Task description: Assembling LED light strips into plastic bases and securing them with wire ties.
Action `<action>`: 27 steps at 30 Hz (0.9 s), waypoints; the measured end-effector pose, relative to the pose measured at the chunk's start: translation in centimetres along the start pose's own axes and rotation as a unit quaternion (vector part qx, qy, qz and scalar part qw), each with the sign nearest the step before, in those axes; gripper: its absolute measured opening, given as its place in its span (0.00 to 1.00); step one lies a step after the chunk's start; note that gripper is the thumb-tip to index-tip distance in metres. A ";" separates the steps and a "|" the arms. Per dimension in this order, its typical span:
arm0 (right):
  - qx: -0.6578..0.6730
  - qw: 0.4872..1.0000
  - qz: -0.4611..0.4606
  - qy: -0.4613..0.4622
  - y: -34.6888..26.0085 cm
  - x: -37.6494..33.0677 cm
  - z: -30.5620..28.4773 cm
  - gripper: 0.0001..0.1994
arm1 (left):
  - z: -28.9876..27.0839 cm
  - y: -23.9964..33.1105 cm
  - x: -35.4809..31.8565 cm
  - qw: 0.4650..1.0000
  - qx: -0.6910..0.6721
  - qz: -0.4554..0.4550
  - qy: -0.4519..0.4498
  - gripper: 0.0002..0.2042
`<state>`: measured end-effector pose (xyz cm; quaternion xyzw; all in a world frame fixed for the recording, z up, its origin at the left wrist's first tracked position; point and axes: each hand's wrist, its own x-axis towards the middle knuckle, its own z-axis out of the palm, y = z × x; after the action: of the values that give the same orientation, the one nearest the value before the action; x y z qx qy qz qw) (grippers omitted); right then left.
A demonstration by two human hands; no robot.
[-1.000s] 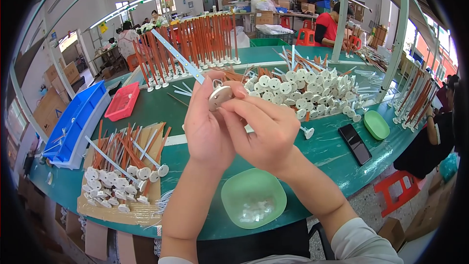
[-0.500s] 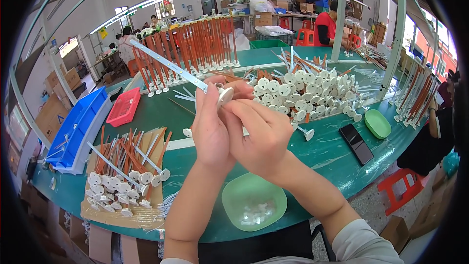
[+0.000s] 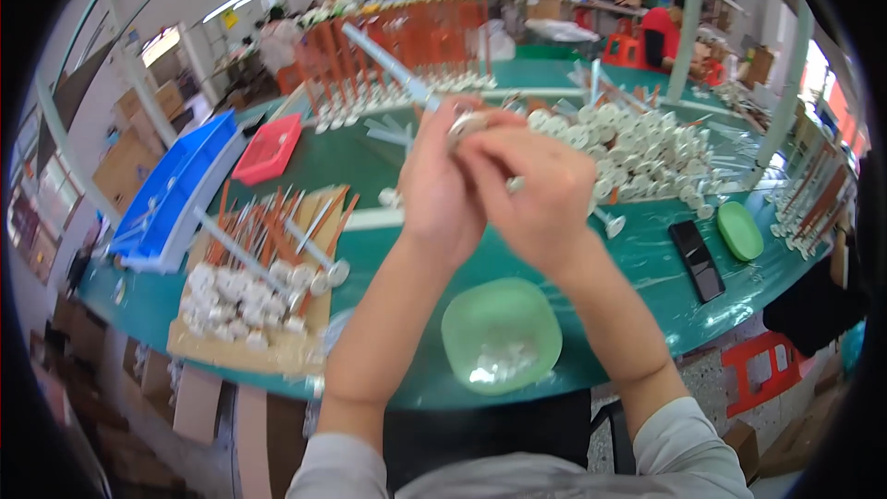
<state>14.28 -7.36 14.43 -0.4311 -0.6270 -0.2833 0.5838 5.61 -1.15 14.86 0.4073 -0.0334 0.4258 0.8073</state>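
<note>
We see the bowl (image 3: 501, 334) at lower centre on the table (image 3: 370, 152), the cardboard sheet (image 3: 249, 351) of rods at lower left, two trays (image 3: 185, 189) behind it at upper left, the heap of capped parts (image 3: 647, 152) at upper right, the phone (image 3: 696, 260) and small dish (image 3: 740, 230) at right.

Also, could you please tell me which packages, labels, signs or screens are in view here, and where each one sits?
Phone: flat black rectangle with a dark screen, on the green table right of the hands.
Cardboard boxes: brown, stacked on the floor at far left.
Yellow sign: small, on the back wall at upper left.
Cardboard sheet: tan, under the parts at lower left.
</note>
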 end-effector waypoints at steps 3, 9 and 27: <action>0.049 0.998 -0.013 -0.031 1.2 0.6 -0.6 0.04 | -1.4 1.3 -0.1 0.992 0.118 0.038 0.021 0.13; 0.112 0.992 0.042 0.029 -1.3 2.8 -7.2 0.03 | -10.6 11.2 -4.1 0.662 0.739 0.044 0.120 0.16; 0.049 0.981 0.150 0.113 0.2 3.0 -13.7 0.06 | -11.3 11.9 -6.0 0.130 0.975 -0.131 0.127 0.19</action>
<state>21.31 -18.38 19.49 -0.4560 -0.4984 -0.2086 0.7072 -10.01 6.26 12.41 0.7901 0.5665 0.0336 -0.2317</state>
